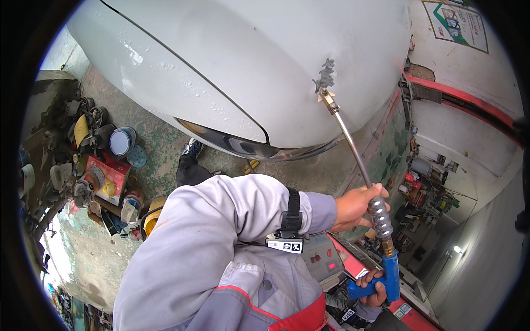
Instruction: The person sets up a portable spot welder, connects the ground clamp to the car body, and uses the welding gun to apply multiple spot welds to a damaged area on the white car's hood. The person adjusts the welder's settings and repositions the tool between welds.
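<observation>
A slide-hammer dent puller with a steel shaft [352, 140] reaches up to a white car's body panel [265, 74]. Its brass-coloured head [327, 99] meets the panel at the lower end of a rough grey patch [327, 72] where the paint is gone. My left hand [356, 207] holds the tool at the lower shaft and the top of the ribbed chrome weight [380, 217], some fingers hidden behind. My right hand [374, 285] is closed around the blue pistol grip [391, 277] at the tool's rear end.
A control box [321, 256] with a lit red display stands beside my body. On the left floor are paint cans [121, 142], a red carton [108, 171] and a yellow bucket [154, 215]. The car's headlight [248, 145] lies near my sleeve. Tools crowd the right wall.
</observation>
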`<act>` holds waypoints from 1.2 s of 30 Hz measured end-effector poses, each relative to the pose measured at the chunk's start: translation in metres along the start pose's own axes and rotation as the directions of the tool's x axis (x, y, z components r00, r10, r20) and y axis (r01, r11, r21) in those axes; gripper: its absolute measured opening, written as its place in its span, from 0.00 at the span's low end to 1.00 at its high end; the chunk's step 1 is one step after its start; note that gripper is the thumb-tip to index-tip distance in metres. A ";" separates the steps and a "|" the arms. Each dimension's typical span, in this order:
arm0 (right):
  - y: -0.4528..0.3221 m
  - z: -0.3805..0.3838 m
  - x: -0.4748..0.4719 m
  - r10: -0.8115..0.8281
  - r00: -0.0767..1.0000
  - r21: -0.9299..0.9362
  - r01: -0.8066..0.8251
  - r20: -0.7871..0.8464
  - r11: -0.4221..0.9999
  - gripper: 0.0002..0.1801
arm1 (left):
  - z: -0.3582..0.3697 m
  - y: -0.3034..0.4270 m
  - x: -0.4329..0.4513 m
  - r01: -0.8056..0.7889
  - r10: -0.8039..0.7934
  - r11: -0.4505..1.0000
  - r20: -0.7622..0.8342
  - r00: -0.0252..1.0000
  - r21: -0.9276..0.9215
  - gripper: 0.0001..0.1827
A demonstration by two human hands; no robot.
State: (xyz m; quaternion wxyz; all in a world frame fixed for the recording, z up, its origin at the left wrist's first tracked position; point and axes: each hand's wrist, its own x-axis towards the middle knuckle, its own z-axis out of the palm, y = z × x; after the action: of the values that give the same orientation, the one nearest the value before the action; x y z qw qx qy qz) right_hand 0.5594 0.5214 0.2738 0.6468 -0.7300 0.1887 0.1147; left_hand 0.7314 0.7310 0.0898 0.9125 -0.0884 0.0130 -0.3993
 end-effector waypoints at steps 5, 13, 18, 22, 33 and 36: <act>0.000 0.001 0.000 -0.004 1.000 -0.001 0.004 -0.002 1.000 0.15 | -0.001 0.000 0.000 -0.006 0.006 1.000 0.008 1.000 0.003 0.25; 0.000 0.001 0.001 0.001 1.000 0.011 -0.001 0.008 1.000 0.15 | 0.002 0.003 -0.001 -0.001 0.002 1.000 -0.011 1.000 0.021 0.25; -0.002 0.003 0.002 -0.002 1.000 0.005 0.002 0.010 1.000 0.15 | 0.003 0.005 -0.003 -0.002 0.003 1.000 -0.004 1.000 0.008 0.25; -0.004 0.004 0.002 -0.007 1.000 -0.012 0.007 0.009 1.000 0.15 | 0.002 0.004 -0.002 -0.002 0.002 1.000 0.002 1.000 0.008 0.24; -0.014 0.001 0.004 0.015 0.999 -0.070 -0.017 -0.035 0.997 0.15 | 0.002 0.002 0.001 -0.034 0.035 0.999 0.024 0.999 -0.031 0.24; -0.017 0.002 0.005 0.013 1.000 -0.060 -0.015 -0.025 0.998 0.15 | 0.001 0.001 0.002 -0.039 0.040 0.998 0.022 0.999 -0.041 0.24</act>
State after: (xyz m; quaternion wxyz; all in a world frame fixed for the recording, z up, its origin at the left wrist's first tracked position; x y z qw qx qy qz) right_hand 0.5716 0.5239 0.2866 0.6212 -0.7493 0.1982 0.1158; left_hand 0.7333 0.7302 0.0911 0.9182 -0.1113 0.0124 -0.3799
